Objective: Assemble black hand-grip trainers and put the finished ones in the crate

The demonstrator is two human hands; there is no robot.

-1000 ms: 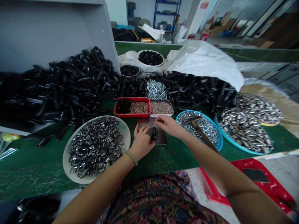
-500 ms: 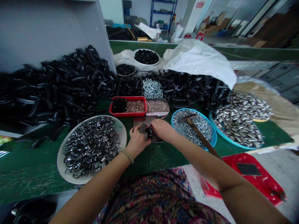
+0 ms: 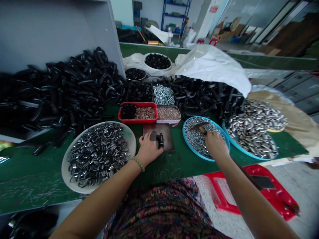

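Observation:
My left hand (image 3: 149, 148) is closed around a small black plastic part (image 3: 160, 140), holding it over a flat metal plate (image 3: 167, 135) on the green table. Most of the part is hidden by my fingers. On the right, my right hand (image 3: 216, 143) is wrapped round the wooden handle of a hammer (image 3: 200, 126). The hammer's head lies over a blue-rimmed basin (image 3: 184, 134) full of small shiny metal pieces.
A pale basin of metal rings (image 3: 64, 162) stands at left. Behind the plate are a red tray (image 3: 138, 121) and a tray of tiny rivets (image 3: 168, 114). Black handles (image 3: 82, 83) are heaped at back left. A red plastic stool (image 3: 276, 202) stands below the right edge.
My right hand has left the black part and moved right onto the hammer handle. My left hand keeps holding the part over the plate.

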